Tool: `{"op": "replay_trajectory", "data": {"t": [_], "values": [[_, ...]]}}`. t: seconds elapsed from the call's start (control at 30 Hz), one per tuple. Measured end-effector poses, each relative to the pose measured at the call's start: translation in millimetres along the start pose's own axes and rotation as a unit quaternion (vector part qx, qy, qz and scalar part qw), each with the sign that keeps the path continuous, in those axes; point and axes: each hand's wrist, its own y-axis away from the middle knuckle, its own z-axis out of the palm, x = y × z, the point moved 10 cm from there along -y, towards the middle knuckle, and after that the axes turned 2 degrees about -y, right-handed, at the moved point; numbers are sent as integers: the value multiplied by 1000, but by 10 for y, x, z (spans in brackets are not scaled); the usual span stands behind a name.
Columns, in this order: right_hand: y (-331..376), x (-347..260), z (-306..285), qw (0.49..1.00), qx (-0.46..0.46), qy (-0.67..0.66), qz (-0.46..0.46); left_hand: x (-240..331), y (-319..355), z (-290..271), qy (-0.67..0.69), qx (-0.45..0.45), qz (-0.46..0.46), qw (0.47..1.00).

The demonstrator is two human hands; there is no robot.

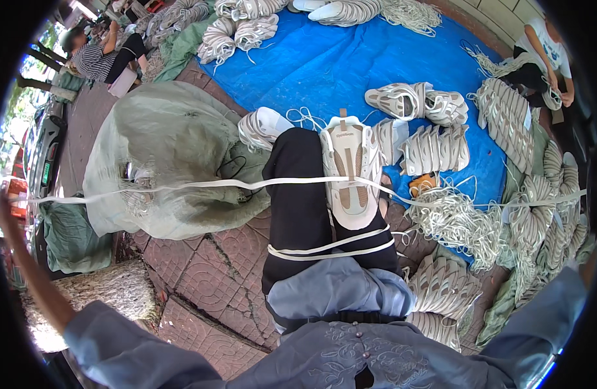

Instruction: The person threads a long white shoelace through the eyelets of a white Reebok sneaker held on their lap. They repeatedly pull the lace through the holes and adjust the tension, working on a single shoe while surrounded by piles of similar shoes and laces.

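Hands wide apart — left hand (3, 200) clenched on a flat white lace (214, 184), right hand out of view, its grip impossible to tell. The lace crosses a beige-and-brown shoe upper (349, 162) on black trousers (298, 214). A crumpled plastic sack (175, 149) bulges at left — ribbed stacks of uppers (434, 150) and tangled laces (457, 223) partly cover a wrinkled blue tarp (298, 71).
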Motion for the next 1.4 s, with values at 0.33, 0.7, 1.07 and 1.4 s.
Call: {"op": "replay_trajectory", "data": {"t": [0.33,0.7,1.07,1.4], "values": [[1811,1299,4270,880,-437,-48,180,4371,4107,3121,384,-477,6,790],[1794,1441,4386,866,-423,257,71,4393,4725,3230,292,-462,-48,836],[1919,1779,4472,851,-402,-29,337,4392,4841,3201,284,-469,-58,834],[1944,1832,4497,853,-377,-107,345,4349,4850,3147,255,-445,-90,854]]}}
